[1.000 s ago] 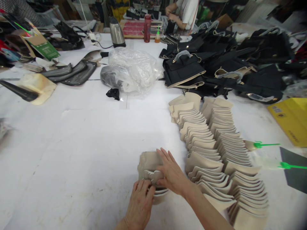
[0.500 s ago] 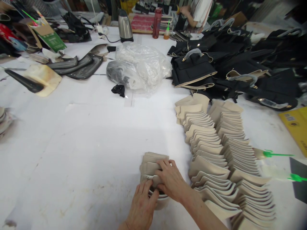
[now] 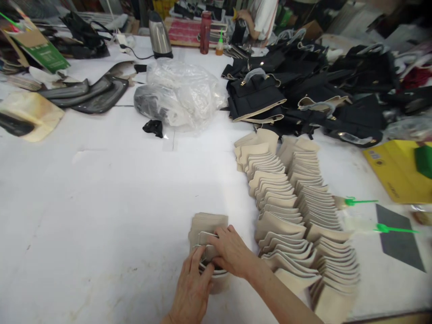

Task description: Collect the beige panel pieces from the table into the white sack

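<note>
**White worktable with beige cut pieces and both hands on a small stack**

White worktable [image 3: 101, 202] fills the head view, crowded along its far and right edges. Heap of black bags [image 3: 337, 85] at far right, some with beige rims. Two long rows of fanned beige pieces [image 3: 297, 202] run from that heap toward the near edge, overlapping like shingles. Clear plastic bag [image 3: 185, 92], crumpled, lies at far centre. Yellow box [image 3: 394, 171] sits at the right edge. Dark curved strips [image 3: 91, 92] lie at far left. A co-worker's sleeve [image 3: 263, 15] shows at the far end, beyond a kettle [image 3: 158, 38] and a red bottle [image 3: 204, 31].

Small stack [image 3: 205, 222] of the same beige pieces lies near the front edge, just left of the fanned rows. The right hand [image 3: 229, 252] lies palm-down across it, fingers bent and pressing the top pieces; whether the thumb pinches one is hidden. The left hand [image 3: 191, 290] has its fingers loosely curled over the stack's near end, holding it. A black scrap [image 3: 153, 127] lies beside the plastic bag, well apart from the hands.
</note>
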`<state>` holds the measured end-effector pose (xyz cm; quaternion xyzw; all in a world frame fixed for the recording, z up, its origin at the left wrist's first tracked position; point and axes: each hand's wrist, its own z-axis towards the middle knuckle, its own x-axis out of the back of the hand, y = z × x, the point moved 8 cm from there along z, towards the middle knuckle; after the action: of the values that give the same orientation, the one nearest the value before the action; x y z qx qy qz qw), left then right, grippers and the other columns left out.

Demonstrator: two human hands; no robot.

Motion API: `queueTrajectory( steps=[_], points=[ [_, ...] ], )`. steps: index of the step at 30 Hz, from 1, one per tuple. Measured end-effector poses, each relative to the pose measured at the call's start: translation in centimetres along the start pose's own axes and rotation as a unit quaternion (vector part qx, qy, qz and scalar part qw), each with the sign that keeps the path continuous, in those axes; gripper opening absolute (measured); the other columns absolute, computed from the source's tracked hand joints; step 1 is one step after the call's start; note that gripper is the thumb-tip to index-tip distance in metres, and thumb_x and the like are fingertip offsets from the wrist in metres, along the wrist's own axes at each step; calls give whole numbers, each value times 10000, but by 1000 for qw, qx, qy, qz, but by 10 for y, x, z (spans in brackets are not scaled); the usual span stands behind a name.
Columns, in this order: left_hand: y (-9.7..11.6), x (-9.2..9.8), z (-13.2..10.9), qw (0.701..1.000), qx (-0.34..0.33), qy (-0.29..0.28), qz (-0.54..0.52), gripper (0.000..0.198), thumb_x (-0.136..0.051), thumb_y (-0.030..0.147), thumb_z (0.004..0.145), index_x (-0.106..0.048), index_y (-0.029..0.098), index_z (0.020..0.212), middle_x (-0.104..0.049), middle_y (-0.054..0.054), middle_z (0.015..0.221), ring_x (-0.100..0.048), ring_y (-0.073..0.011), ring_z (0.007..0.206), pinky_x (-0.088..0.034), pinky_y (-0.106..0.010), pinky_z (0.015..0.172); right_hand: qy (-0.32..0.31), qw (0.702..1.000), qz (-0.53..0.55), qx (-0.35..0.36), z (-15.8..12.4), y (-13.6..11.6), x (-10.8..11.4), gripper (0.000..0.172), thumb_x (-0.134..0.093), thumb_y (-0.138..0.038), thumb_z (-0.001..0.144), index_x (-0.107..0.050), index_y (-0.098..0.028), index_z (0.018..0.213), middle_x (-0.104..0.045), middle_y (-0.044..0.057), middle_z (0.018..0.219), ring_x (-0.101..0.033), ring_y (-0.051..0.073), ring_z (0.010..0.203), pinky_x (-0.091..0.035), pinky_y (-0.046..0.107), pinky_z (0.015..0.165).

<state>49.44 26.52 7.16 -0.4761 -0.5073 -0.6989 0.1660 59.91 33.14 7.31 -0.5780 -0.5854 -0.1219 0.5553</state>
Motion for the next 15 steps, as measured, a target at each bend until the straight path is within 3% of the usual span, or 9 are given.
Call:
queueTrajectory(
  steps=[4,8,11,15],
  points=[
    [-8,-8,7,999,25,-18,25,464,-508,26,758,-514,199,1188,-324,-124,1412,-367,-311,1281,-480,-530,1002,31,999,12,-5,5,7,4,433,-735,-332,794,-536,-211,1158,-567,68,1078,-486,266,1047,-318,425,961],
    [-8,-20,13,999,7,-28,44,462,-510,117,825,-414,141,1276,-330,-160,1405,-357,-329,1287,-447,-551,1019,101,993,32,-48,-12,14,14,533,-725,-334,816,-472,-224,1272,-507,82,1264,-396,260,1214,-186,465,1106],
    [-4,-23,13,998,-25,-15,63,477,-482,208,882,-363,128,1336,-345,-183,1392,-363,-341,1279,-437,-560,1008,165,978,63,-113,-44,22,18,526,-683,-230,845,-431,-229,1307,-447,77,1358,-312,238,1301,-138,453,1147],
    [7,-23,8,995,-64,-14,72,543,-501,283,891,-333,159,1392,-332,-183,1426,-344,-350,1316,-408,-552,1027,244,936,132,-216,-107,29,5,469,-577,-99,879,-419,-218,1303,-473,84,1307,-368,219,1253,-272,396,1105]
  ],
)
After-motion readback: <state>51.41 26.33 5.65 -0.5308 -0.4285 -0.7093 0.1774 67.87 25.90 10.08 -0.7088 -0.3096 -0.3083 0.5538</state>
